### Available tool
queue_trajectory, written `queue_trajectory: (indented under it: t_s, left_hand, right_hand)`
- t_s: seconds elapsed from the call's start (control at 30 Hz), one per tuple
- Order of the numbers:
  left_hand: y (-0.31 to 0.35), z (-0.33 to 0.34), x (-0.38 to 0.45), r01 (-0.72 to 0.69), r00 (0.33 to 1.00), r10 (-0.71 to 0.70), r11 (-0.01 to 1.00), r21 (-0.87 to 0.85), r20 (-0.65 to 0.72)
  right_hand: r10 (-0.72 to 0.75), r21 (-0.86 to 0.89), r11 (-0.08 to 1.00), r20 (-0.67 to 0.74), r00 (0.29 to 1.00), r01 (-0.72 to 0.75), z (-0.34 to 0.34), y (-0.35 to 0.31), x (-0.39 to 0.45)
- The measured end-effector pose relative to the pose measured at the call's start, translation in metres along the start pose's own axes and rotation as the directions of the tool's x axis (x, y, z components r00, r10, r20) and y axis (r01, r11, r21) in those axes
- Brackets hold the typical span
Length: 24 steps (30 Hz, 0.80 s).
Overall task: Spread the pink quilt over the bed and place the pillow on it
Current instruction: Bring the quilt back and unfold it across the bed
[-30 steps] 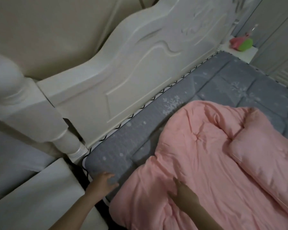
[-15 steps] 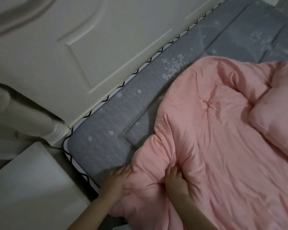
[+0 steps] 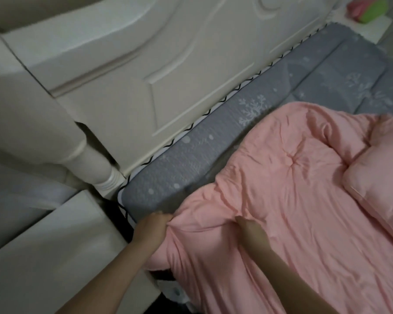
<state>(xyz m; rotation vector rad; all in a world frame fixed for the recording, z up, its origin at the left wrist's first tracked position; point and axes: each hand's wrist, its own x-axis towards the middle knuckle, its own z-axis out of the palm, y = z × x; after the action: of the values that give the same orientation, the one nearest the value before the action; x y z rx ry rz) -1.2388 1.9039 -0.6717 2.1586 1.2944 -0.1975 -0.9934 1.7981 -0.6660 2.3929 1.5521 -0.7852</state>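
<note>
The pink quilt (image 3: 281,211) lies on the bed but is only partly spread. It is bunched and wrinkled along its far-left edge, and a wide band of the grey mattress (image 3: 191,159) is bare between that edge and the white headboard (image 3: 145,75). The near-left corner of the mattress is uncovered too, and more grey shows at the far right.

The left hand (image 3: 150,230) sits at the near-left corner of the quilt with its fingers curled round a gathered fold of the fabric, right at the mattress edge. The right hand (image 3: 251,232) lies just to its right on top of the quilt; its fingers look fairly straight and pressed onto the cloth, though the blur keeps me from saying whether the fingertips pinch a crease.

A pink pillow (image 3: 381,184) rests at the right of the view, on the quilt's folded-over part, so it seems to be already on the bed but not in a settled spot.

By my reading the task is in its 1st half: the quilt is on the bed and held at 1 corner, yet that corner looks to need drawing toward the headboard, the folded part at the right needs opening, and the wrinkles need smoothing. After that the pillow can be set on the flat quilt.
</note>
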Motion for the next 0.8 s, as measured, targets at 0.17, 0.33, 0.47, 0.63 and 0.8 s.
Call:
queue_trajectory:
  t_s: [0.17, 0.33, 0.47, 0.63, 0.8]
  left_hand:
    - [-0.026, -0.093, -0.004, -0.055, 0.961, 0.075, 0.995, 0.080, -0.266]
    - [-0.023, -0.172, 0.007, -0.085, 0.873, 0.178, 0.973, 0.217, -0.455]
    - [-0.032, -0.196, 0.014, -0.026, 0.802, 0.220, 0.942, 0.335, -0.555]
    - [-0.079, -0.141, 0.030, 0.004, 0.853, 0.194, 0.926, 0.377, -0.485]
    - [-0.108, -0.090, 0.033, -0.086, 0.890, 0.269, 0.892, 0.445, -0.368]
  right_hand:
    - [0.038, 0.290, 0.955, -0.332, 0.943, 0.064, -0.073, -0.074, 0.028]
    - [0.082, 0.308, 0.940, -0.620, 0.781, 0.145, -0.173, -0.126, 0.051]
    - [0.013, 0.254, 0.936, -0.718, 0.696, 0.245, -0.218, -0.177, 0.070]
    - [-0.084, 0.110, 0.984, -0.420, 0.904, 0.142, -0.147, -0.190, 0.095]
    - [-0.079, 0.016, 0.997, 0.049, 0.996, 0.078, -0.036, -0.148, 0.100]
